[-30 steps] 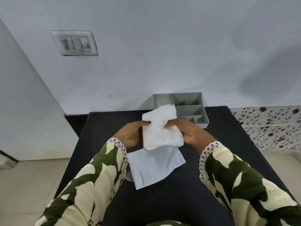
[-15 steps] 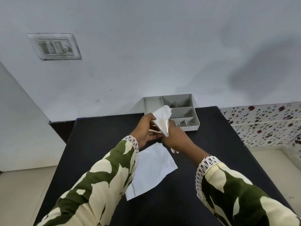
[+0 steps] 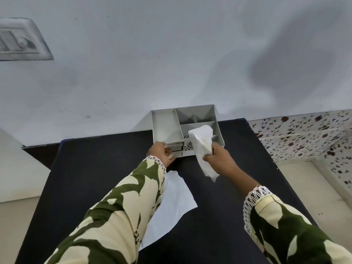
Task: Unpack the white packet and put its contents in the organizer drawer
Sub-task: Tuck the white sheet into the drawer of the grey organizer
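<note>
A grey plastic desk organizer [image 3: 165, 126] with open top compartments stands at the far edge of the black table [image 3: 91, 168], against the pale wall [image 3: 171, 54]. Small drawers [image 3: 176, 147] are set in its front face, lower left; whether any is pulled out cannot be told.

The left hand [image 3: 162, 154] rests at the organizer's front left corner, fingers curled around the drawer fronts and touching them. Its grip is closed on the drawer area, though the exact hold is hidden by the fingers.

The right hand [image 3: 219, 159] is raised just in front of the organizer's right side. Its grip is closed around a crumpled white soft bundle [image 3: 202, 145], which stands roughly upright, its upper end overlapping the organizer's right compartments in view and its lower end hanging below the fist.

A flat white plastic packet [image 3: 175, 206] lies on the table nearer the person, between the 2 forearms, partly covered by the left sleeve [image 3: 114, 216]. Both sleeves are green and cream patterned with white lace cuffs.

A switch plate [image 3: 19, 40] is mounted on the wall at upper left
</note>
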